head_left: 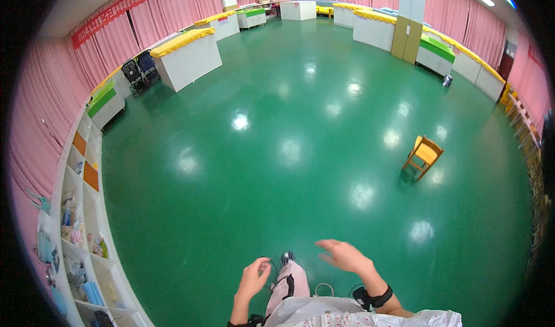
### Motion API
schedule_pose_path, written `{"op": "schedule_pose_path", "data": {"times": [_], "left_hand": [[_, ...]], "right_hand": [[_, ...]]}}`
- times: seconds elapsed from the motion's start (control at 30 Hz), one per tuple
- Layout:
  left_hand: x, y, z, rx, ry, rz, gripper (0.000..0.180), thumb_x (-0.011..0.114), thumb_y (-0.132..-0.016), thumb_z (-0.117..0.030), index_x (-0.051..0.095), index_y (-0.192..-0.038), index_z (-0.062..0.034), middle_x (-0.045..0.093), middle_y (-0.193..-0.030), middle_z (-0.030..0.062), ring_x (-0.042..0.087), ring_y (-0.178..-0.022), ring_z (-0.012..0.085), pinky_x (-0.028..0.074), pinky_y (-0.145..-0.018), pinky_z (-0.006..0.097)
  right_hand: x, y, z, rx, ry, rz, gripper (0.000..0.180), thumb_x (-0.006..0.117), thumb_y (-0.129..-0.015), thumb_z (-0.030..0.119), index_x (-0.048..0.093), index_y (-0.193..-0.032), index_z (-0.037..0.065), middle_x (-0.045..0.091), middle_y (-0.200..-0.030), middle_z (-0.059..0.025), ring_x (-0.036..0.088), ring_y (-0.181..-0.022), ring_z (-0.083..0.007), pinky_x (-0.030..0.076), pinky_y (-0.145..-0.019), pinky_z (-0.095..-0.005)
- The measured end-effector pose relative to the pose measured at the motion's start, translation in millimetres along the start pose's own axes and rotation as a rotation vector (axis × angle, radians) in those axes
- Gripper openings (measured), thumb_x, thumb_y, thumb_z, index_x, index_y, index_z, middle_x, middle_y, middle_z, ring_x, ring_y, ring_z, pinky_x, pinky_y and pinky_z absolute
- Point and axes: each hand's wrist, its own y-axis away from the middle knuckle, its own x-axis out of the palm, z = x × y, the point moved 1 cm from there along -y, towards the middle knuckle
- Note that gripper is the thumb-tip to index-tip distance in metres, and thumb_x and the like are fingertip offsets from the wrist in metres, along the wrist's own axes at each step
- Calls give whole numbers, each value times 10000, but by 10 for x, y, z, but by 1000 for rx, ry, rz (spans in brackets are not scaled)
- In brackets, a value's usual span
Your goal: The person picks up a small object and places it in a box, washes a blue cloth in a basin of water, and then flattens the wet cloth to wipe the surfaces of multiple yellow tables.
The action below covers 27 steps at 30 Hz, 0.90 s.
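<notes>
Both the left hand (253, 278) and the right hand (343, 255) are held open and empty above the green floor (300, 153), well apart from a wooden chair (424, 155).

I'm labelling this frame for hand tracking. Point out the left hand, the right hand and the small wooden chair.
left hand (254, 278), head view, back of the hand.
right hand (342, 255), head view, back of the hand.
small wooden chair (426, 153), head view, yellow seat.

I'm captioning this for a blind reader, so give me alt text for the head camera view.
Seen from above, a person's two bare hands, left hand and right hand, hover open and empty over a shiny green floor in a large hall. A small wooden chair stands alone to the right, white shelves line the left wall, and pink curtains surround the room.
</notes>
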Motion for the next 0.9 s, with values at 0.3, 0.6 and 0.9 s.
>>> {"op": "schedule_pose_path", "data": {"times": [0.3, 0.6, 0.9], "left_hand": [[-525, -2504, 159, -40, 24, -118, 224, 572, -811, -125, 556, -1003, -12, 637, -855, 129, 632, -773, 222, 491, -665, 313], [-644, -5965, -414, 199, -88, 259, 283, 569, -824, -180, 531, -1068, -40, 615, -946, 120, 606, -861, 233, 475, -763, 332], [-1198, -8804, -641, 242, -230, 186, 436, 709, -697, -253, 551, -1044, -41, 584, -982, 104, 588, -871, 200, 480, -759, 313]], "right_hand": [[-536, -1759, -1288, 342, 222, 273, 467, 561, -800, 323, 459, -1184, 78, 566, -1060, -194, 558, -953, -348, 466, -784, -417], [-1319, -3610, -2824, 689, 45, 265, 546, 611, -754, 410, 509, -1145, 43, 583, -1053, -205, 561, -981, -343, 457, -824, -409], [-3119, -7373, -2954, 144, -190, 106, 630, 683, -708, 388, 477, -1180, 25, 557, -1108, -185, 560, -995, -311, 459, -833, -373]]}}
